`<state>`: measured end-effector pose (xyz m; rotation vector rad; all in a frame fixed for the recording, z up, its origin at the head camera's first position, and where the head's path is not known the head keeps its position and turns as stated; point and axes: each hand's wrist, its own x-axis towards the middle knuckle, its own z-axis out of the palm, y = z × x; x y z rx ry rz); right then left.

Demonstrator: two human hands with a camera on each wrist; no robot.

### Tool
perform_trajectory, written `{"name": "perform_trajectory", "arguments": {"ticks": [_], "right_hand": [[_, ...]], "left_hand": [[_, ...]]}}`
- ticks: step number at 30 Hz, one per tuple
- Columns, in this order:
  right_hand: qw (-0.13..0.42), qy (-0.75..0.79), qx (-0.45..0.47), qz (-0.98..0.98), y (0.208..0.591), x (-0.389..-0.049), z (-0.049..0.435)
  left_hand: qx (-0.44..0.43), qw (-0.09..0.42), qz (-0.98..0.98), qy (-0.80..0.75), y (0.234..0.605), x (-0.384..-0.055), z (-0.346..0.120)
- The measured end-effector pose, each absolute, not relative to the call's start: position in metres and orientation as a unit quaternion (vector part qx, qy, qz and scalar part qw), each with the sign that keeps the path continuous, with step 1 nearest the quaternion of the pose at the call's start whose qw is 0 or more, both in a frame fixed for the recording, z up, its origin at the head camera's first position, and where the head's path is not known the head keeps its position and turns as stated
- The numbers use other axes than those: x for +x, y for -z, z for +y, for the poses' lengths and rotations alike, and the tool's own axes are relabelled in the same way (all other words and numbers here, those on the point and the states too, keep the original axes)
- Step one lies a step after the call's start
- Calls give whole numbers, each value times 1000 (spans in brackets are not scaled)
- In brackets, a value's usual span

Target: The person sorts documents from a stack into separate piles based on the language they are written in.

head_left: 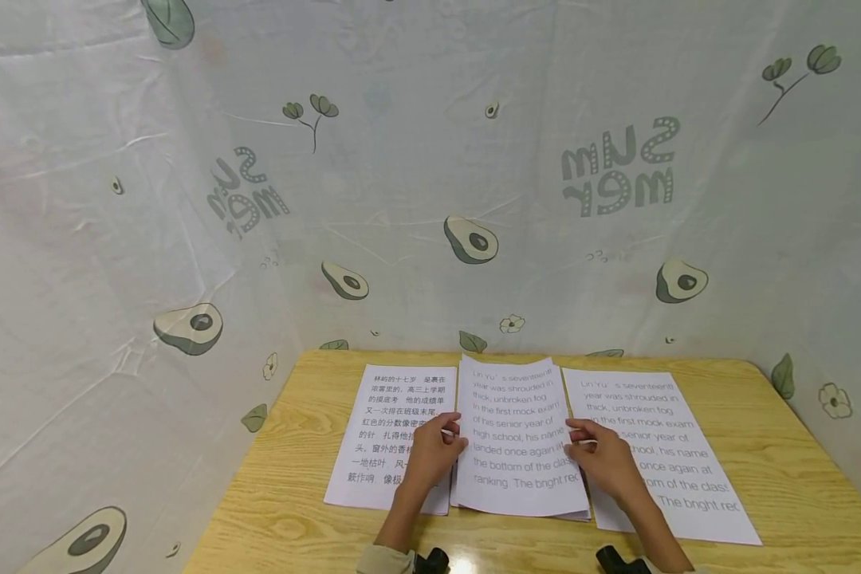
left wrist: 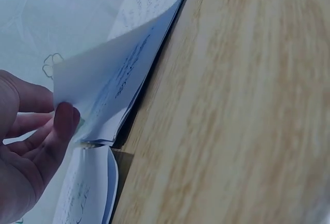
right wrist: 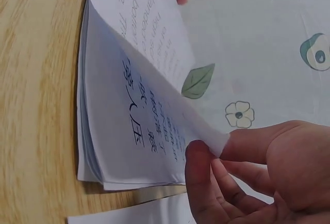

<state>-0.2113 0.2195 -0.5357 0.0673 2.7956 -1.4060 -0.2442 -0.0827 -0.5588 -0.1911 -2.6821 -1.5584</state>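
A sheet of paper [head_left: 514, 430] printed in English hangs over the middle stack, lifted at both sides. Its left edge is pinched between the thumb and fingers of my left hand [head_left: 434, 450]. On the opposite edge, my right hand [head_left: 603, 458] pinches the same sheet. Beneath it, in the right wrist view, shows a page with Chinese print [right wrist: 136, 115] on top of the middle stack. The left wrist view shows the raised sheet [left wrist: 87, 77] bowed up from the stack, with my left hand [left wrist: 31, 146] at its edge. My right hand [right wrist: 247, 177] grips near a corner.
A stack with Chinese text [head_left: 380, 446] lies on the left of the wooden table [head_left: 273, 486]. On the right lies a stack with English text [head_left: 696, 462], partly covered by my right hand. A patterned cloth [head_left: 402, 175] hangs behind the table.
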Motion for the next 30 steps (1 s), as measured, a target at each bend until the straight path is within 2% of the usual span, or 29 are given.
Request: {"name": "perform_trajectory", "arguments": {"ticks": [20,30], "right_hand": [[16,495,33,868,530,-210,228],[41,496,30,867,531,-209,252]], "left_hand": [[-51,9,-853,520,551,-245,-90],[-51,-9,-825,562,554,-247,-71]]}}
